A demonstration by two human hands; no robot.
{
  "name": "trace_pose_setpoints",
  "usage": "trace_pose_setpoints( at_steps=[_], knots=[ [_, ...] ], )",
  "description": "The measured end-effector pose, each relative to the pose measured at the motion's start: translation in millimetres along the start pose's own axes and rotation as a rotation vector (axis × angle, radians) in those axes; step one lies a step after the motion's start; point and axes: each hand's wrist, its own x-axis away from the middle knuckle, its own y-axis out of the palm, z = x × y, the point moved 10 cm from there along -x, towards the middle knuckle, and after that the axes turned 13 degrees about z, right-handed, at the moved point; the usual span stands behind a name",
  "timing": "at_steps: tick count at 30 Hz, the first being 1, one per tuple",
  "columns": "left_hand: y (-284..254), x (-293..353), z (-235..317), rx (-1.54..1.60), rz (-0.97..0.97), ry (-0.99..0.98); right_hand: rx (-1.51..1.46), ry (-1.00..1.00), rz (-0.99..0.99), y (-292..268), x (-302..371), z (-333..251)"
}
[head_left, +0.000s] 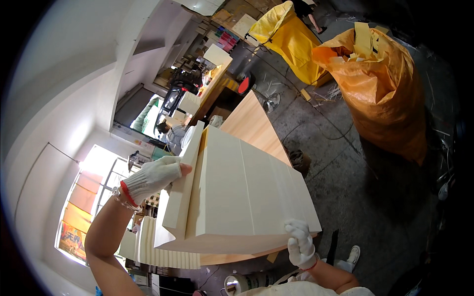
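Observation:
A thick, tall stack of large white sheets (247, 192) stands in front of me on a wooden tabletop. A narrower white slab (180, 202), perhaps a bundle of sheets or a folded board, lies along its left side. My left hand (153, 178), in a white knitted glove with a red cuff, is closed on that slab's upper edge; the bare thumb tip shows, while the other fingers are partly hidden. My right hand (300, 244), gloved alike, rests against the stack's near right corner with its fingers lying along the side.
The wooden tabletop (259, 126) extends beyond the stack. An orange sack (380, 93) full of offcuts and a yellow sack (291, 49) stand on the dark floor to the right. Ridged white stacks (158, 246) stand at lower left. Another person (173, 135) is at the back.

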Motion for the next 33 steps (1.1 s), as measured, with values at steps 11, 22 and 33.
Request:
trace_pose_setpoints(
  at_steps=[11,22,33],
  knots=[
    [-45,1,12,0.080,0.059,0.033,0.066,-0.583,-0.272,75,-184,-145],
    [-26,116,25,0.086,0.078,0.470,0.471,-0.500,-1.030,208,-160,-152],
    [-28,132,-14,0.114,0.500,0.591,0.688,-0.760,-0.986,234,-166,-158]
  ],
)
